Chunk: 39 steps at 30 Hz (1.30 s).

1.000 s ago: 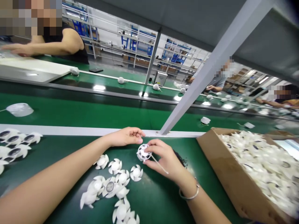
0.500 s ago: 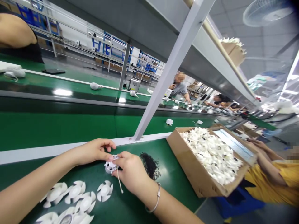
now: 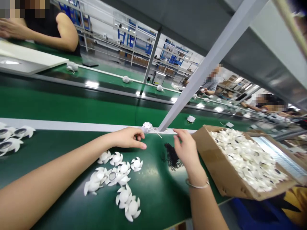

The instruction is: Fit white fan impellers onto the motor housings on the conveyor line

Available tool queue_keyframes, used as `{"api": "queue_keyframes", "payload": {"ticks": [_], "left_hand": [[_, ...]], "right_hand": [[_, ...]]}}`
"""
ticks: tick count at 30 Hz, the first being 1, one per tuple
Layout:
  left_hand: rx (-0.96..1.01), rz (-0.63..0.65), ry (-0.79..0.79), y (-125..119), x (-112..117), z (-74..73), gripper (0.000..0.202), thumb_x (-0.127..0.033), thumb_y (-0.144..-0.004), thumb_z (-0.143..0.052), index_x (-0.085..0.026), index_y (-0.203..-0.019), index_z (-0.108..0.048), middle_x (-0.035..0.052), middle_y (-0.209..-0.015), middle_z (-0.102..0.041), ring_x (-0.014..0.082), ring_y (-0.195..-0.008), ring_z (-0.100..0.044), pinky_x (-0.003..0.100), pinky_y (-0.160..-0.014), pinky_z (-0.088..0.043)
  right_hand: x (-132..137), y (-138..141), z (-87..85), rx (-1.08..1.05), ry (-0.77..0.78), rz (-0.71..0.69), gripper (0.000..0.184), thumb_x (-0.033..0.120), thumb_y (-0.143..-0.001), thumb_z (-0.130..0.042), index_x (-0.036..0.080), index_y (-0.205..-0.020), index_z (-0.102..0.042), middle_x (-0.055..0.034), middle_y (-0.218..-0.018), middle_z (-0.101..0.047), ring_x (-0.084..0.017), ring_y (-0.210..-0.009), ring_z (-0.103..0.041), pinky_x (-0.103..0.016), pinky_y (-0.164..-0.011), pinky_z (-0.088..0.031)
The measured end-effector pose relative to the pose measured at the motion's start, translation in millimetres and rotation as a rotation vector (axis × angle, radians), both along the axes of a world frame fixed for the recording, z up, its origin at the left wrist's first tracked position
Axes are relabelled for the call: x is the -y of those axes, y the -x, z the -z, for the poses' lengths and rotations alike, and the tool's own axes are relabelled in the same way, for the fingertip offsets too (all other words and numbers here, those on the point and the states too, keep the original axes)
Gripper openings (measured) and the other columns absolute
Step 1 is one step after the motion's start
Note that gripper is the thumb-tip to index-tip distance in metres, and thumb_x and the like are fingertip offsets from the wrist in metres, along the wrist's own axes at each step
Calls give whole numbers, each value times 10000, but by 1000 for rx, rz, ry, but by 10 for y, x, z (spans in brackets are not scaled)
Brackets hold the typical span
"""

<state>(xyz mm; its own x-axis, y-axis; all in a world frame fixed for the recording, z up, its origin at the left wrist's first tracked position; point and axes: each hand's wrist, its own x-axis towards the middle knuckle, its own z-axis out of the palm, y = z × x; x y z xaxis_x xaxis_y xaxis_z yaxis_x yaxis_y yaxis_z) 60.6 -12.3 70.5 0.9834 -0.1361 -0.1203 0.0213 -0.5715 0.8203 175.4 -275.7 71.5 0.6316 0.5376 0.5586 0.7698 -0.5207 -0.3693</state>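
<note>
— Well, which hand has the little white fan unit?

— Neither. It sits on the white strip, just beyond the fingertips of the left hand, touching no finger.

— And the grips?

— The left hand's fingers are curled in toward the thumb. Whether they pinch something tiny I cannot tell; that side is in shadow. The right hand is spread and empty, hovering beside the heap of black bits, with the cardboard box on its far side.

— So what stage would you call it?

— Between pieces, I'd judge: one unit laid aside, nothing picked up. A fresh start would call for a loose impeller from the scatter beneath the left wrist, pinched lightly at the hub.

— Which way does the unit lie?

— It's a squat disc, lying flat. Its only long line is the thin lead, trailing from it toward the right hand.
</note>
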Motion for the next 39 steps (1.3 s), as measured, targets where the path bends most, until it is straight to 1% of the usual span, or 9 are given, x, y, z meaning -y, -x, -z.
{"api": "queue_keyframes", "payload": {"ticks": [4, 8, 11, 15, 19, 27, 33, 37, 39], "left_hand": [[98, 153, -191, 32, 156, 19, 712, -685, -722, -695, -301, -1312, -587, 76, -1484, -464, 330, -1348, -440, 382, -1054, -395], [134, -72, -215, -31, 172, 85, 887, -708, -752, -650, -291, -1491, -390, 86, -1656, -81, 370, -1478, -231, 421, -1131, -333], [157, -44, -196, -28, 133, 59, 765, -676, -756, -672, -245, -1373, -533, 95, -1611, -233, 328, -1403, -377, 361, -1086, -385], [142, 206, -219, 62, 145, -61, 584, -567, -733, -750, -247, -1213, -656, 56, -1269, -600, 245, -1153, -568, 291, -949, -447], [66, 370, -209, 111, 197, -94, 447, -429, -642, -845, -278, -1048, -737, 14, -1143, -631, 213, -1011, -602, 253, -769, -452], [155, 348, -156, 59, 209, -33, 167, -276, -703, -802, -209, -821, -705, -1, -856, -650, 163, -767, -586, 251, -653, -412], [515, 280, -310, 13, 186, 34, 123, -60, -817, -621, -172, -768, -637, 29, -893, -614, 170, -877, -576, 252, -741, -413], [495, 292, -308, 5, 118, 95, 61, -154, -797, -718, -189, -808, -670, 28, -966, -619, 177, -899, -585, 252, -747, -419], [451, 202, -242, -7, 85, 114, 235, -261, -724, -815, -199, -902, -674, 26, -1018, -611, 188, -928, -586, 256, -770, -430]], "right_hand": [[534, 137, 175, -177, 27, -19, 210, 282, -926, -557, 206, -1072, -687, -62, -978, -704, -194, -855, -657, -322, -738, -548], [599, 314, 398, -116, 144, -114, 144, 264, -922, -574, 211, -985, -692, -60, -977, -696, -215, -945, -620, -366, -861, -508], [446, 316, 433, -44, 196, -144, 145, 243, -940, -549, 195, -944, -686, -68, -944, -670, -217, -943, -582, -364, -862, -477], [275, 214, 382, 3, 311, -174, 157, 203, -942, -534, 186, -910, -687, -63, -909, -662, -206, -896, -560, -347, -826, -446], [215, 159, 312, 42, 424, -211, 167, 160, -937, -537, 191, -900, -698, -52, -899, -664, -201, -875, -545, -340, -793, -403], [10, 250, 186, 281, 751, -163, 205, 50, -867, -566, 164, -707, -623, -90, -790, -606, -228, -815, -487, -350, -682, -313], [-196, 221, -24, 188, 691, -230, 93, 108, -829, -616, 175, -765, -625, -35, -785, -611, -185, -779, -524, -302, -684, -369], [-448, 206, -137, -72, 311, -347, 108, 93, -808, -569, 184, -762, -604, -7, -770, -604, -155, -756, -545, -266, -716, -411], [-557, 224, -87, -181, 129, -387, 111, 106, -807, -553, 186, -746, -601, -1, -743, -600, -151, -733, -551, -265, -706, -420]]}}
